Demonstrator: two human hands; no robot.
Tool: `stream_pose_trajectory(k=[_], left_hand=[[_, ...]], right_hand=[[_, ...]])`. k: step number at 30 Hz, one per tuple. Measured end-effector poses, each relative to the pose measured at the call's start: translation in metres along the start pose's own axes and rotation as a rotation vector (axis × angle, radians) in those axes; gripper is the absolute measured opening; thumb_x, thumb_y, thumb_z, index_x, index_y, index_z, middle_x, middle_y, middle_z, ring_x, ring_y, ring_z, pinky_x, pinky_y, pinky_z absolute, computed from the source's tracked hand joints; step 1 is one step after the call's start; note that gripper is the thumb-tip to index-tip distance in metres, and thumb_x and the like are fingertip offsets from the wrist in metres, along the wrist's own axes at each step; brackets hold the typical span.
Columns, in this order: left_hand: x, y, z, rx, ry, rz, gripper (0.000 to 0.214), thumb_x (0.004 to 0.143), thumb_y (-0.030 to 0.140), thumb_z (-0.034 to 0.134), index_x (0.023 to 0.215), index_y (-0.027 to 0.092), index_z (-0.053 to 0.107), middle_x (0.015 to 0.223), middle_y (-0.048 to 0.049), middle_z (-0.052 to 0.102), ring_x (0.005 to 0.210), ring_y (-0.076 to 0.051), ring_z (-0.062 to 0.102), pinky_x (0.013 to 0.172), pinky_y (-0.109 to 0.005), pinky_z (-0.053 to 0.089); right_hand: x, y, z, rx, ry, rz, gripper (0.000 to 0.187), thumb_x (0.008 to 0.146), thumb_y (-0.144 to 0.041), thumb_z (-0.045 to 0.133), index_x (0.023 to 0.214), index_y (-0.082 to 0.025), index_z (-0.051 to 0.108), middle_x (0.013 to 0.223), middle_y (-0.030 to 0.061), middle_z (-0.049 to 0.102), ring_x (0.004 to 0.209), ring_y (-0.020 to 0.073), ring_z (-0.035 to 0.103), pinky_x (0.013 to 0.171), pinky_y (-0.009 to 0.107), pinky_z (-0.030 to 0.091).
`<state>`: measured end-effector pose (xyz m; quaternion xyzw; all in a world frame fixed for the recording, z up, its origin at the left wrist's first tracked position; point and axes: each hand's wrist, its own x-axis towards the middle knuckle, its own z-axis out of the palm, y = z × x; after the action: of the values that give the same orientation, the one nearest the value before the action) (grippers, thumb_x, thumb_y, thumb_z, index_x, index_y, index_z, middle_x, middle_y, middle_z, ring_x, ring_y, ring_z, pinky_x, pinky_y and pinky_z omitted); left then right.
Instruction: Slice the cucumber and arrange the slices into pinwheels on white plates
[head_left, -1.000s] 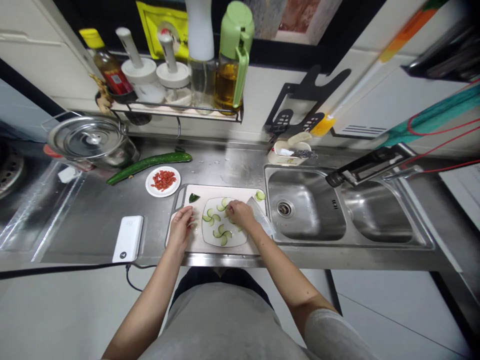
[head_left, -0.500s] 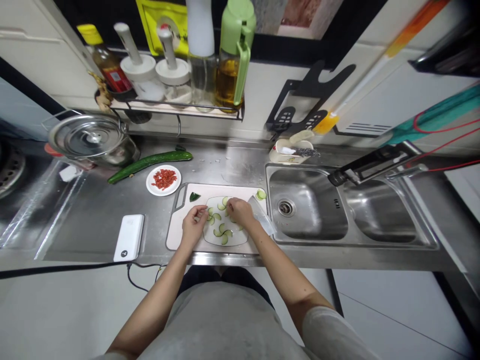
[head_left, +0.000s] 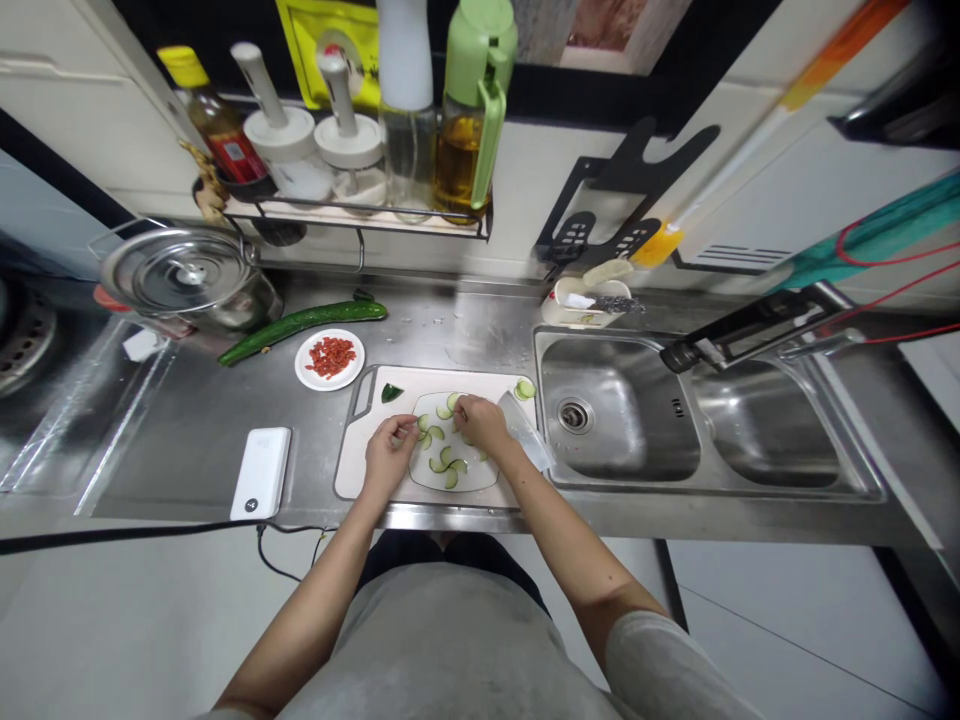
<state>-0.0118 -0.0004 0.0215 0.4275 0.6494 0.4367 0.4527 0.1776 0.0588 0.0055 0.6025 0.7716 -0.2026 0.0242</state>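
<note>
A pale plate (head_left: 475,478) lies on a pinkish cutting board (head_left: 360,470) at the counter's front edge. Several half-moon cucumber slices (head_left: 447,466) are laid out on the plate in a pinwheel pattern. My left hand (head_left: 389,457) rests at the plate's left rim, fingertips pinched together near a slice. My right hand (head_left: 480,423) hovers over the plate's upper right part, fingers curled and pinched on a cucumber slice. A knife blade (head_left: 526,438) lies on the board to the right of my right hand. Cut cucumber pieces (head_left: 524,389) sit at the board's far right corner.
A whole cucumber (head_left: 304,326), a small dish of red berries (head_left: 330,359) and a lidded steel pot (head_left: 187,277) stand behind the board. A white power bank (head_left: 260,473) lies at left. A double sink (head_left: 622,420) is at right. A rack of bottles (head_left: 360,150) hangs above.
My left hand has moved right from the board's left side to the plate's rim and pinched its fingers. My right hand stays over the plate, shifted slightly.
</note>
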Motion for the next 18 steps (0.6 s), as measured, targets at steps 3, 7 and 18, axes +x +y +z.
stream_pose_trajectory(k=[3,7,18], left_hand=[[0.0005,-0.0005,-0.0008,-0.002,0.005,-0.001,0.02,0.065,0.027,0.071,0.085,0.023,0.071,0.075,-0.0019,0.062,0.069,-0.014,0.05,0.064,-0.022,0.04],[0.0001,-0.0004,-0.0017,0.015,0.008,0.004,0.02,0.066,0.026,0.071,0.086,0.022,0.071,0.075,-0.0017,0.063,0.068,-0.013,0.05,0.064,-0.022,0.039],[-0.0013,-0.001,-0.0005,0.376,-0.077,0.206,0.018,0.075,0.026,0.064,0.091,0.026,0.072,0.092,-0.0072,0.063,0.092,-0.024,0.051,0.087,-0.037,0.038]], right_hand=[[-0.0019,0.0014,-0.002,0.025,0.006,-0.001,0.018,0.089,-0.023,0.044,0.095,-0.021,0.061,0.095,0.004,0.065,0.084,0.0166,0.055,0.064,0.025,0.031],[-0.0034,0.0025,-0.0044,0.04,0.018,0.002,0.018,0.089,-0.023,0.044,0.095,-0.021,0.061,0.095,0.0034,0.065,0.084,0.0164,0.055,0.064,0.025,0.03],[-0.002,0.0013,0.0001,0.021,0.009,-0.033,0.022,0.091,-0.023,0.041,0.096,-0.021,0.063,0.095,0.0051,0.065,0.086,0.0171,0.055,0.065,0.025,0.032]])
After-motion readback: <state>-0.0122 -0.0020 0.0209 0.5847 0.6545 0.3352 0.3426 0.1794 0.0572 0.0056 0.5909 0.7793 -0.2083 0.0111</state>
